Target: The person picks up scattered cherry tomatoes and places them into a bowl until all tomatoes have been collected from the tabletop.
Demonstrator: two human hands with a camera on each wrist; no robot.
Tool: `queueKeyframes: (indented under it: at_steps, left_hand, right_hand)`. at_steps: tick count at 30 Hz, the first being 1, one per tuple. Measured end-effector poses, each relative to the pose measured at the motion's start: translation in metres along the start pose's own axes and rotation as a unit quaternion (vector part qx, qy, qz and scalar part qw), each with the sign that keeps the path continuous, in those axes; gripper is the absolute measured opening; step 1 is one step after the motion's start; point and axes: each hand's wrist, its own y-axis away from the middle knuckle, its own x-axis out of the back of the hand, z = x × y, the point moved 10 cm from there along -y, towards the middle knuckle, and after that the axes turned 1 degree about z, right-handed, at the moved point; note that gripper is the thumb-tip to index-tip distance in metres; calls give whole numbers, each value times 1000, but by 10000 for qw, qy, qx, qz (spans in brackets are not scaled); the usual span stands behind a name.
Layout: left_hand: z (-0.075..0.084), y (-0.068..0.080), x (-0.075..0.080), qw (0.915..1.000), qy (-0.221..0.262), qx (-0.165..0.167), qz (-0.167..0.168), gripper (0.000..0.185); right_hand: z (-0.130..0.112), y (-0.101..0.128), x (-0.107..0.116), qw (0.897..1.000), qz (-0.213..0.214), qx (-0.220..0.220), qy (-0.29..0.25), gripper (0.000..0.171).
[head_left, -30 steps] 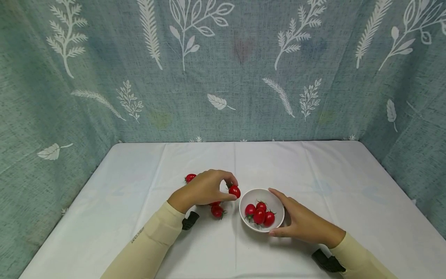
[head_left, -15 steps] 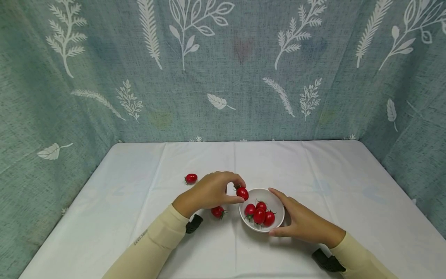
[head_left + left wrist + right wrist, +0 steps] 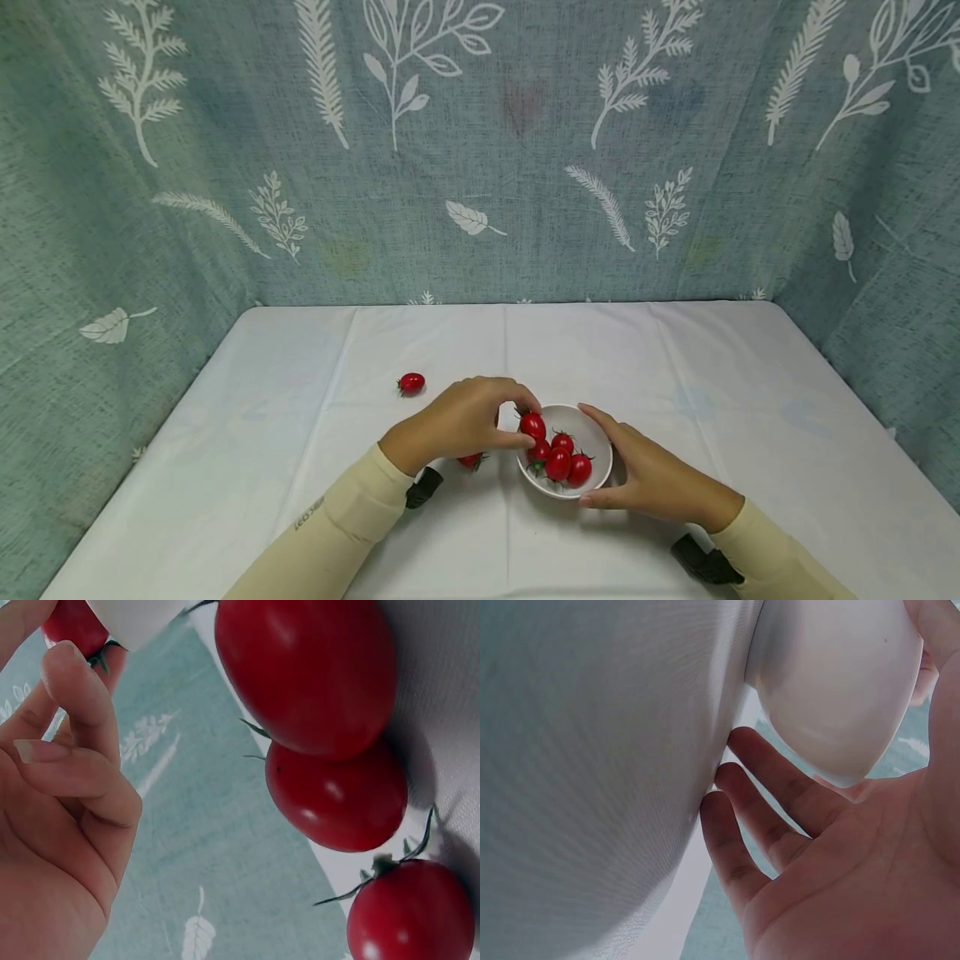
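Currently, from the head, the left hand (image 3: 467, 421) pinches a tomato (image 3: 533, 427) at the left side of the bowl (image 3: 587, 433), stem end facing far left, long axis slanting near-right; the right hand (image 3: 648, 483) grips the bowl's right side. The left wrist shows three loose tomatoes (image 3: 337, 799) on the tabletop (image 3: 446, 712); the right wrist, three fingers (image 3: 763, 817) spread beside the bowl.

One small print (image 3: 309, 513), unreadable
It stands in dark letters on the left sleeve (image 3: 330, 527), too small and blurred in the head view to make out.
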Motion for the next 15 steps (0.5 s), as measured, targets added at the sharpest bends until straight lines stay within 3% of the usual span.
queueKeyframes:
  at_steps: [15]
  left_hand:
    - [11,1,-12,9994,-59,-273,-191,34]
  right_hand:
    - [-1,1,0,10000,-17,18,-74,113]
